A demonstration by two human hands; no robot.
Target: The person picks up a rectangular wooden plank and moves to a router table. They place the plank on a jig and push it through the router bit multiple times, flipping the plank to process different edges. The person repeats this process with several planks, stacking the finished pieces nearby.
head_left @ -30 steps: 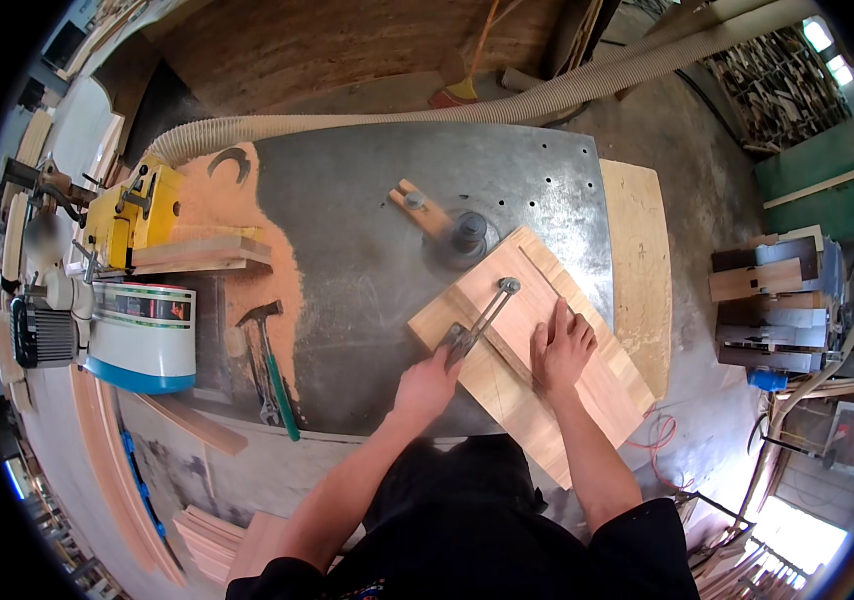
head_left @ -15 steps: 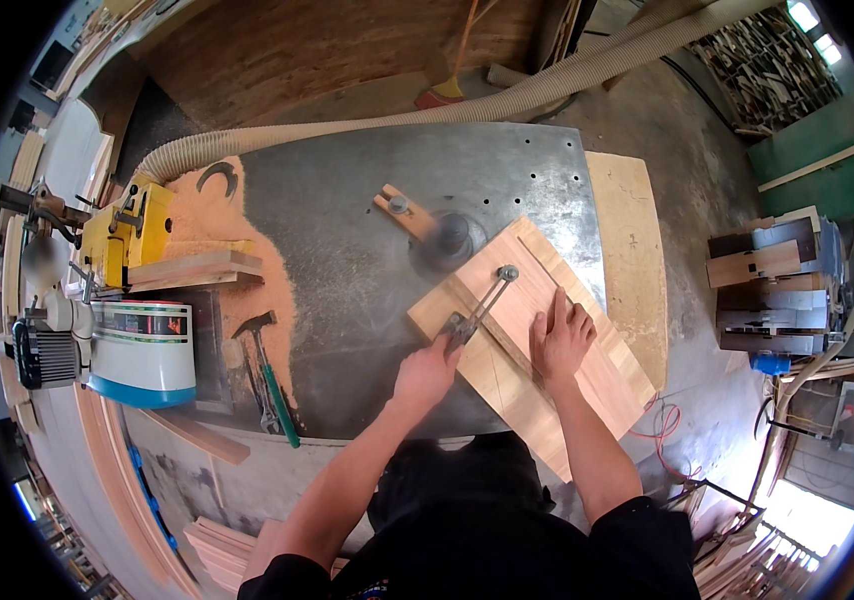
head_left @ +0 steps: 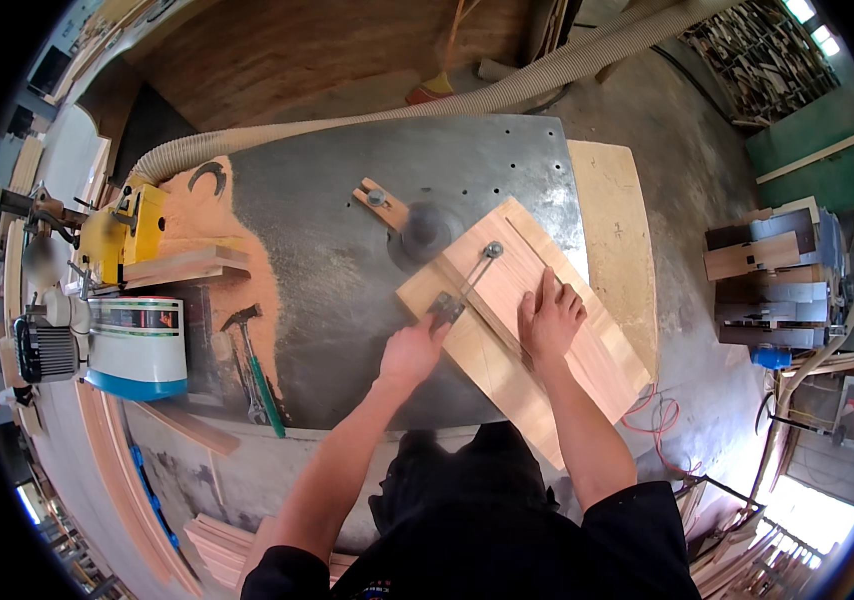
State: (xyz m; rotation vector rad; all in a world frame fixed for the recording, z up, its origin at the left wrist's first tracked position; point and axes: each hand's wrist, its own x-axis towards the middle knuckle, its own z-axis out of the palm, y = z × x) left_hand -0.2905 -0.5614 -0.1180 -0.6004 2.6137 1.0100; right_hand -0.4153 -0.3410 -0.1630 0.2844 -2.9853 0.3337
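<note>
A light wooden board jig lies at an angle on the grey metal machine table. A reddish wooden panel rests on top of it. On the jig sits a toggle clamp, its metal arm ending in a bolt above the panel. My left hand is closed around the clamp's dark handle. My right hand lies on the panel, fingers stretched out and slightly spread. Just beyond the jig's left corner stands a round dark spindle cutter, blurred as if turning.
A slotted wooden piece is bolted beside the cutter. Sawdust, a green-handled hammer and a yellow power feeder are at left. A ribbed hose runs behind the table. Stacked boxes stand at right.
The view has shifted a little. The jig has moved slightly away from me across the table, both hands moving with it. My left hand stays on the clamp handle.
</note>
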